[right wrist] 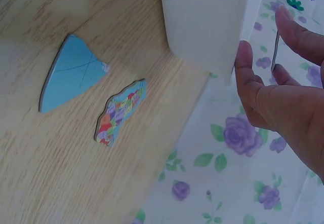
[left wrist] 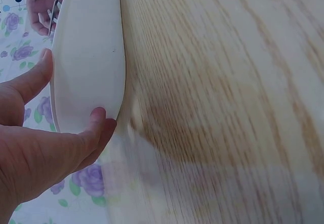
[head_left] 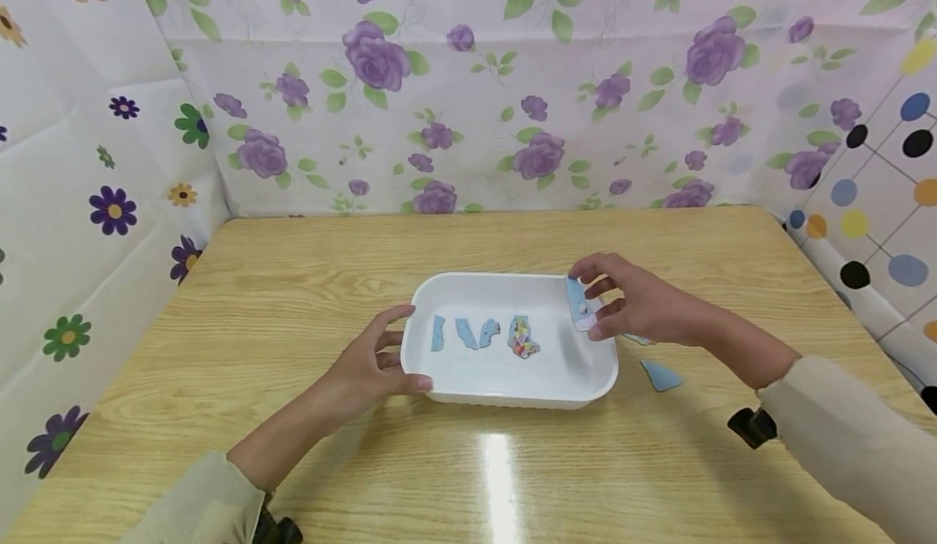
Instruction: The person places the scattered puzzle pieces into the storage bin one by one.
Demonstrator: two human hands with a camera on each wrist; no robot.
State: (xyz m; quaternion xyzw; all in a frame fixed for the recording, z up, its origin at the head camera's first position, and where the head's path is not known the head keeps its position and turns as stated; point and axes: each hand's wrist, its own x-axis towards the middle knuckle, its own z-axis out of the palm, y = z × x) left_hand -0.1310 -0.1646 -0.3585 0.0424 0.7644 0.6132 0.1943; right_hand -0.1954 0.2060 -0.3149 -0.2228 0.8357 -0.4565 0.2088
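A white plastic tray (head_left: 505, 396) stands on the table, and my left hand (head_left: 375, 357) grips its left end, thumb at the near corner and fingers along the side. In the left wrist view the same hand (left wrist: 55, 138) spans the tray's outer wall (left wrist: 88, 46). My right hand (head_left: 640, 300) pinches a flat blue puzzle piece (head_left: 576, 296) between thumb and fingertips over the tray's right end. Seen from the right wrist, that piece (right wrist: 276, 51) is edge-on. Inside the tray lie several irregular pieces: narrow blue ones (head_left: 437, 333) and a colourful printed one (head_left: 521, 337).
Right of the tray, on the wooden table (head_left: 293, 284), lie a blue triangular piece (head_left: 662, 376) and a blue piece with a multicoloured print (right wrist: 119, 112). A cloth with purple flowers (head_left: 439, 121) hangs behind the table.
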